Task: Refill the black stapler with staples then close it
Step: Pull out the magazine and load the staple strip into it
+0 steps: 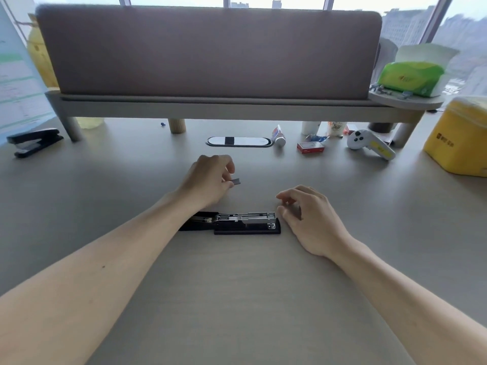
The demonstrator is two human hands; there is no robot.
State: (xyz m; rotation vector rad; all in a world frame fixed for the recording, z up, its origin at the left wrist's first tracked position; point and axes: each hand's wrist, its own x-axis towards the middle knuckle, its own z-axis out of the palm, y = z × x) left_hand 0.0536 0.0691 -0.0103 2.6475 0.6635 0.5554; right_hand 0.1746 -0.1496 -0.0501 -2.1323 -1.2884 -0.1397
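Stapler open, left hand pinching staples

Black stapler lies open on desk; staples strip pinched above

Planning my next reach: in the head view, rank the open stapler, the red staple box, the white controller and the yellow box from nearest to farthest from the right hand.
From the right hand:
1. Open stapler, just to its left, almost touching.
2. Red staple box, straight behind it.
3. White controller, back and to the right.
4. Yellow box, at the far right edge.
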